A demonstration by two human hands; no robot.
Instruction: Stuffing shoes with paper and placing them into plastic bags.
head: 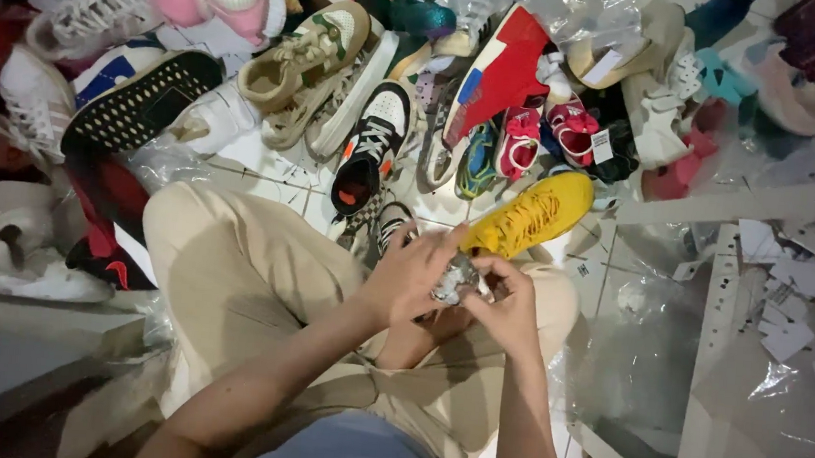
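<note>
Head view: the person sits cross-legged on the tiled floor (605,272), beige trousers (233,265) filling the lower middle. Both hands meet just above the crossed legs. The left hand (409,277) and the right hand (507,303) pinch a small crumpled clear wrapper (456,280) between them; each grip is narrow, fingertips closed on the wrapper from either side. The wrapper sits right at the fingertips, between the two thumbs, not down in either palm. It is too balled up and too small to tell a long axis or which way it points.

Just beyond the hands lies a yellow sneaker (528,214), its long axis running diagonally, one end toward the upper right and the other toward the hands, nearly touching the left fingers. Left of it stands a black and white sneaker (370,150), lengthwise away from the person. Behind both, a dense pile of shoes (324,61) covers the floor to the top edge.

To the right, clear plastic sheeting (648,341) and scattered white paper scraps (791,285) lie over the floor, with open tile near the right knee
</note>
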